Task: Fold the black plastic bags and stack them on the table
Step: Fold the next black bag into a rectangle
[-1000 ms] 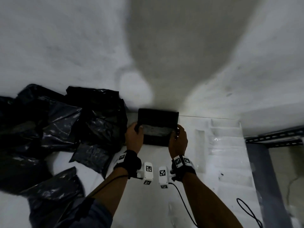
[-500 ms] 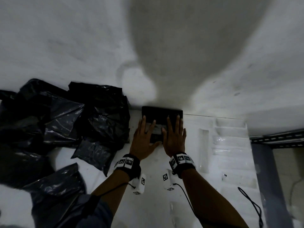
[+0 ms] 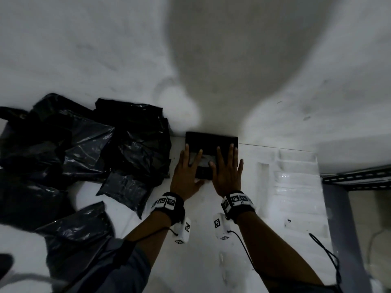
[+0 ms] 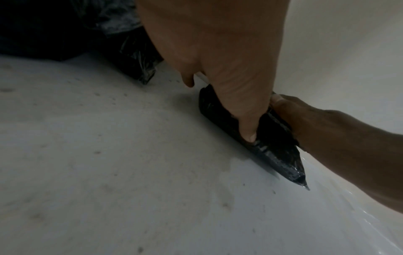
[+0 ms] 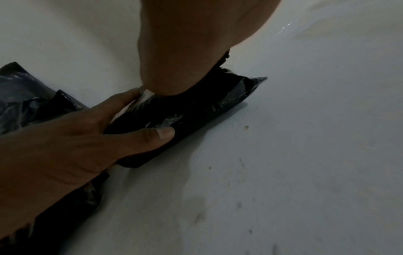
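A folded black plastic bag (image 3: 211, 138) lies flat on the white table (image 3: 201, 254), against the wall at the far edge. My left hand (image 3: 189, 163) presses its left half with straight, spread fingers. My right hand (image 3: 228, 163) presses the right half the same way. In the left wrist view my thumb (image 4: 248, 124) pushes down on the folded bag (image 4: 277, 155), with the right hand (image 4: 327, 138) beside it. The right wrist view shows the folded bag (image 5: 207, 107) under both hands. A pile of loose crumpled black bags (image 3: 84, 149) sits to the left.
White moulded foam packing (image 3: 296, 176) lies on the table to the right of the hands. A dark metal rack frame (image 3: 359, 178) stands beyond the table's right edge. A black cable (image 3: 330, 259) trails at the lower right. A white wall rises right behind the folded bag.
A second ago both hands gripped the folded bag by its sides. They have since let go and laid flat on top of it, then spread slightly apart while pressing.
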